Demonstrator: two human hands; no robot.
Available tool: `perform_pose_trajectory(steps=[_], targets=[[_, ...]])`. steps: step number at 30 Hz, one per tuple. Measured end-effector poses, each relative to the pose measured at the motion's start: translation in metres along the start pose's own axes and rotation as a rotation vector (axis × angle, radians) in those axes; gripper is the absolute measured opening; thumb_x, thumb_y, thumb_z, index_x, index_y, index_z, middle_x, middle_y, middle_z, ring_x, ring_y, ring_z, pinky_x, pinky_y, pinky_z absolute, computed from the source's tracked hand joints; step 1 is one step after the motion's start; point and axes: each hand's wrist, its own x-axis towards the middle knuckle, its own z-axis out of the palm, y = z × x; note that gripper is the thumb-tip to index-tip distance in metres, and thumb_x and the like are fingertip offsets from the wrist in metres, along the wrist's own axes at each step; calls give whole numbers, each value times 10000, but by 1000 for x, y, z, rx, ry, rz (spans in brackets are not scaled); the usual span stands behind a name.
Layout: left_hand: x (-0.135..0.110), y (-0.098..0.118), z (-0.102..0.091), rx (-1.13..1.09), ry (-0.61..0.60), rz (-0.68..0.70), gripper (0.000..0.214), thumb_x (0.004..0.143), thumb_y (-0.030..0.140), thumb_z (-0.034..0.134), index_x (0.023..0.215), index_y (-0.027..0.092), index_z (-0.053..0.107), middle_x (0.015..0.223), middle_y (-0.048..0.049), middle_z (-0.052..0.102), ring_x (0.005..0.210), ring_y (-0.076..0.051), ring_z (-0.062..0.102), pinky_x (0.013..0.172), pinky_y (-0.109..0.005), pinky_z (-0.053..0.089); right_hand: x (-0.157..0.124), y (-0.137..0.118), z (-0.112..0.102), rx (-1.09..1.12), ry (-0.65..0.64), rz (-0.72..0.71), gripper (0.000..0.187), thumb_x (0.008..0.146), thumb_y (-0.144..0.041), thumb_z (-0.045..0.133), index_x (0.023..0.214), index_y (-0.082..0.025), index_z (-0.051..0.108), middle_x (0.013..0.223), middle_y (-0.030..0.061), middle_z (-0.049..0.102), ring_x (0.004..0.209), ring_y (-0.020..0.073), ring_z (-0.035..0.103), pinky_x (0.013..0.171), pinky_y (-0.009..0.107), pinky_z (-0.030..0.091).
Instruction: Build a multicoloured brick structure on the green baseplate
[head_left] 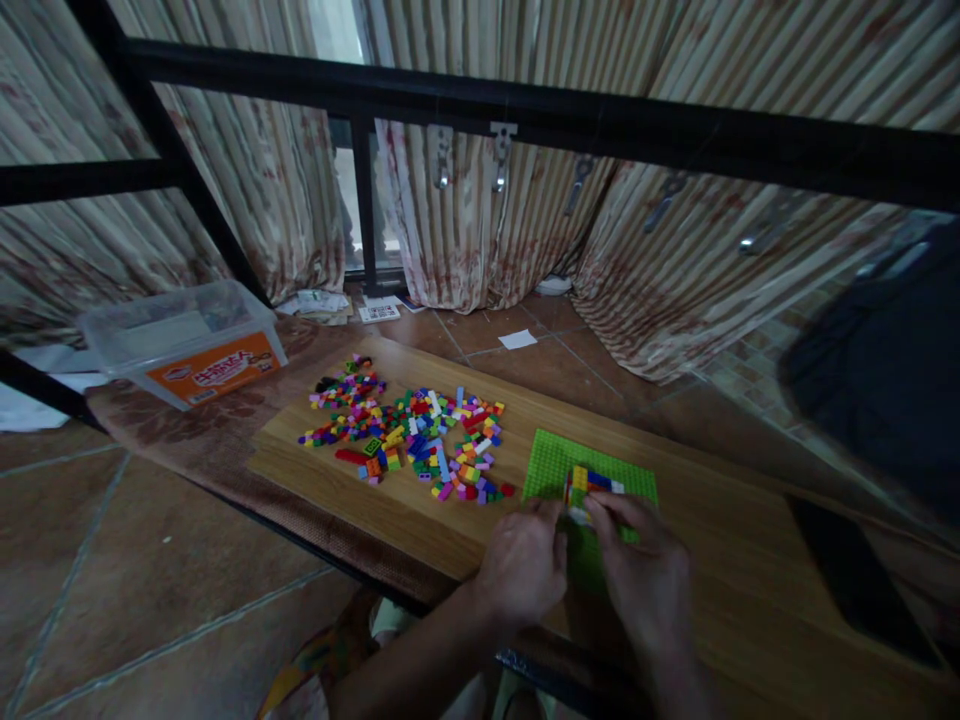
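Observation:
A small structure of toy building bricks [580, 481], yellow, blue, white and red, stands on a green studded baseplate [551, 452]. Against its left side are the curled fingers of my left hand [525, 560]; what lies between the fingertips is hidden. My right hand [649, 565] closes thumb and fingers on the near right part of the bricks. The hands cover the near half of the baseplate. To the left, many loose toy bricks [442, 450] in mixed colours lie spread over the wooden board.
The wooden board [720, 520] rests on a long bench with a brown cloth [165, 430]. A clear plastic box [180, 340] with an orange label sits at the left end. A black flat object [855, 575] lies on the right. Behind are a dark metal rail [555, 100] and curtains [480, 230].

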Motion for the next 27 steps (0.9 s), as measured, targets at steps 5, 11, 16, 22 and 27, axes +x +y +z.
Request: perform_pose_trajectory(steps=[5, 11, 16, 22, 27], targets=[[2, -4, -8, -9, 60, 28, 308, 873, 177, 427, 1128, 162, 598, 1060, -101, 671, 967, -230, 642, 868, -341, 511, -1, -17, 10, 41, 54, -8, 207, 868, -405, 598, 865, -226, 701, 897, 17, 714, 820, 168, 648, 775, 290, 479], [8, -14, -18, -20, 118, 30, 214, 877, 161, 421, 950, 162, 622, 922, -80, 694, 851, -196, 657, 752, -277, 498, -6, -39, 30, 99, -15, -118, 162, 903, -316, 566, 878, -217, 692, 848, 13, 703, 798, 150, 645, 757, 267, 485], [10, -17, -34, -23, 134, -11, 220, 882, 165, 423, 946, 154, 633, 894, -90, 704, 830, -197, 656, 730, -280, 479, -10, -56, 43, 110, -77, -122, 183, 921, -238, 506, 894, -218, 686, 846, 28, 694, 800, 158, 639, 742, 276, 489], [12, -24, -43, 31, 134, -38, 209, 887, 151, 412, 910, 157, 620, 872, -89, 705, 791, -194, 653, 681, -276, 449, -12, -66, 54, 144, -83, -82, 220, 927, -202, 462, 914, -223, 680, 875, 41, 688, 816, 166, 630, 750, 294, 497], [13, -26, -44, 69, 131, -61, 198, 901, 161, 414, 915, 150, 611, 871, -94, 700, 766, -189, 648, 650, -266, 431, -13, -67, 57, 162, -99, -50, 223, 918, -167, 459, 895, -219, 674, 887, 43, 691, 833, 169, 628, 782, 301, 493]])
